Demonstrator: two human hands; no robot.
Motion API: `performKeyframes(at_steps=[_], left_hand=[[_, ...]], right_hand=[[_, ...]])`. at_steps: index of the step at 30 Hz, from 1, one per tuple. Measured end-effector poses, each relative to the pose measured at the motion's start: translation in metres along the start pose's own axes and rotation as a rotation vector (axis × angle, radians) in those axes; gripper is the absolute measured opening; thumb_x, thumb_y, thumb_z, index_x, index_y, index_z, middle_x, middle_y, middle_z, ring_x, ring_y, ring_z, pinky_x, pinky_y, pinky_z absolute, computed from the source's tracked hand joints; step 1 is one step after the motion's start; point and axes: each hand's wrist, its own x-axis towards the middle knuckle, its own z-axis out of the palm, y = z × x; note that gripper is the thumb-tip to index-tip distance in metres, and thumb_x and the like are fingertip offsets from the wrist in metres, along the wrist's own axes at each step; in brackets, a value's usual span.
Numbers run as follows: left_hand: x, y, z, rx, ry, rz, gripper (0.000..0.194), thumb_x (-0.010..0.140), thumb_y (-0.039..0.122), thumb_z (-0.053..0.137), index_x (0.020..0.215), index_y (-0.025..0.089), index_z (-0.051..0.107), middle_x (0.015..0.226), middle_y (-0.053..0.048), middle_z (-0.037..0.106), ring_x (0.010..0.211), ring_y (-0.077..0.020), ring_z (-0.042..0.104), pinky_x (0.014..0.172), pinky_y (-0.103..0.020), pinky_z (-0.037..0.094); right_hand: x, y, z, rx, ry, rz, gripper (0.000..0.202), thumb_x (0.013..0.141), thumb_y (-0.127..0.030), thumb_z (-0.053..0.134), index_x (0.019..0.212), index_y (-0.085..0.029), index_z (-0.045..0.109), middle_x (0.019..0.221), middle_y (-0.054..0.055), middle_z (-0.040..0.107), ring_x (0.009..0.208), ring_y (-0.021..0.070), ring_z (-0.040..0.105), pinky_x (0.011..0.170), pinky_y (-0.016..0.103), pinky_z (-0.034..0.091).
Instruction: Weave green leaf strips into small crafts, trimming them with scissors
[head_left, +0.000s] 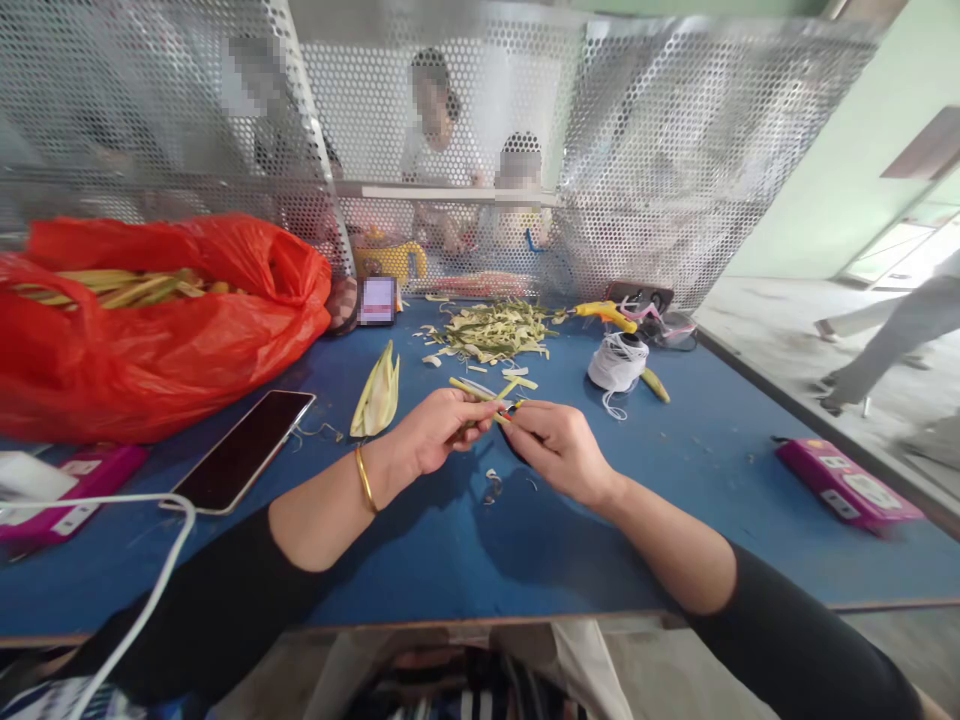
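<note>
My left hand (448, 428), with a gold bangle at the wrist, is closed on a thin yellow-green plant strip (459, 384). My right hand (561, 446) is closed around a small cutting tool (511, 408) with bits of red and yellow on its handle. A narrow silvery blade shows beside the strip; whether it is a knife or scissors I cannot tell. The hands nearly meet over the blue table. Just beyond them lie short pale cut pieces (521, 382) and a heap of green trimmings (495, 330). A pale husk-like leaf bundle (377, 396) lies left of my left hand.
A red plastic bag (247, 330) of plant strips fills the far left. Phones (240, 450), white string (618, 362), a yellow glue gun (607, 314) and purple power strips (847, 484) lie around. A perforated metal screen (637, 150) stands behind, people beyond. A white cable (161, 590) crosses front left.
</note>
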Motion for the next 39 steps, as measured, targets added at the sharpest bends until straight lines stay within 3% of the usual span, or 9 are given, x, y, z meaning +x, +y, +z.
performKeyframes(at_steps=[4, 7, 9, 13, 20, 27, 32, 35, 39], left_hand=[[0.001, 0.001, -0.005, -0.036, -0.043, 0.003, 0.024, 0.062, 0.025, 0.082, 0.064, 0.011, 0.063, 0.051, 0.004, 0.049, 0.041, -0.0021, 0.034, 0.039, -0.018, 0.016], [0.001, 0.002, -0.009, -0.089, -0.096, 0.036, 0.024, 0.068, 0.031, 0.078, 0.071, 0.011, 0.065, 0.055, 0.004, 0.050, 0.043, -0.0024, 0.035, 0.041, -0.018, 0.021], [0.002, 0.002, -0.010, -0.090, -0.122, 0.033, 0.029, 0.072, 0.039, 0.074, 0.073, 0.011, 0.066, 0.056, 0.003, 0.050, 0.043, -0.0031, 0.036, 0.041, -0.018, 0.021], [0.000, -0.002, -0.006, 0.020, -0.114, 0.014, 0.043, 0.072, 0.054, 0.069, 0.067, 0.012, 0.063, 0.054, 0.002, 0.049, 0.042, -0.0043, 0.035, 0.041, -0.020, 0.018], [-0.003, -0.013, 0.006, 0.206, -0.015, 0.129, 0.037, 0.064, 0.049, 0.075, 0.064, 0.014, 0.063, 0.044, 0.008, 0.035, 0.041, -0.0042, 0.023, 0.044, -0.024, 0.011], [-0.005, -0.012, 0.007, 0.241, -0.098, 0.164, 0.026, 0.068, 0.039, 0.073, 0.061, 0.015, 0.063, 0.045, 0.008, 0.032, 0.044, -0.0055, 0.023, 0.045, -0.025, 0.013], [-0.007, -0.015, 0.006, 0.370, -0.052, 0.227, 0.033, 0.072, 0.047, 0.068, 0.065, 0.015, 0.065, 0.049, 0.007, 0.035, 0.047, -0.0071, 0.026, 0.047, -0.024, 0.017], [-0.009, -0.018, 0.007, 0.473, -0.045, 0.253, 0.037, 0.077, 0.049, 0.062, 0.065, 0.014, 0.066, 0.050, 0.005, 0.038, 0.049, -0.0090, 0.032, 0.048, -0.024, 0.022], [-0.011, -0.020, 0.009, 0.617, -0.120, 0.272, 0.038, 0.084, 0.045, 0.051, 0.069, 0.015, 0.070, 0.053, 0.002, 0.046, 0.053, -0.0120, 0.042, 0.054, -0.025, 0.031]], right_hand=[[0.001, 0.001, 0.000, 0.070, -0.007, 0.053, 0.044, 0.089, -0.037, 0.048, 0.050, -0.019, 0.039, 0.053, -0.002, 0.040, 0.054, 0.0105, 0.037, 0.055, 0.026, 0.028], [0.004, 0.008, -0.001, 0.300, -0.036, 0.286, 0.048, 0.087, -0.054, 0.048, 0.055, -0.018, 0.054, 0.048, -0.002, 0.044, 0.048, 0.0100, 0.040, 0.050, 0.025, 0.031], [0.007, 0.014, -0.001, 0.484, 0.015, 0.466, 0.052, 0.080, -0.065, 0.051, 0.060, -0.018, 0.058, 0.047, -0.004, 0.045, 0.043, 0.0085, 0.039, 0.045, 0.024, 0.030], [0.011, 0.020, 0.003, 0.722, 0.122, 0.604, 0.046, 0.064, -0.061, 0.071, 0.062, -0.018, 0.054, 0.053, -0.005, 0.051, 0.041, 0.0054, 0.040, 0.044, 0.022, 0.032], [0.009, 0.016, 0.010, 0.845, 0.153, 0.588, 0.036, 0.059, -0.047, 0.077, 0.060, -0.018, 0.057, 0.051, -0.004, 0.056, 0.043, 0.0070, 0.045, 0.046, 0.022, 0.037], [0.008, 0.018, 0.010, 0.752, 0.274, 0.566, 0.034, 0.062, -0.045, 0.073, 0.058, -0.019, 0.051, 0.048, -0.005, 0.052, 0.041, 0.0076, 0.042, 0.043, 0.023, 0.034], [0.009, 0.023, 0.001, 0.506, 0.176, 0.456, 0.028, 0.070, -0.043, 0.066, 0.062, -0.020, 0.055, 0.050, -0.004, 0.053, 0.047, 0.0105, 0.045, 0.048, 0.024, 0.035], [0.010, 0.024, -0.006, 0.248, 0.153, 0.316, 0.020, 0.076, -0.038, 0.062, 0.069, -0.020, 0.065, 0.069, 0.002, 0.064, 0.065, 0.0148, 0.055, 0.062, 0.028, 0.042], [0.009, 0.019, -0.008, 0.279, -0.009, 0.266, 0.022, 0.077, -0.038, 0.062, 0.069, -0.019, 0.069, 0.074, 0.003, 0.065, 0.070, 0.0166, 0.059, 0.069, 0.030, 0.045]])
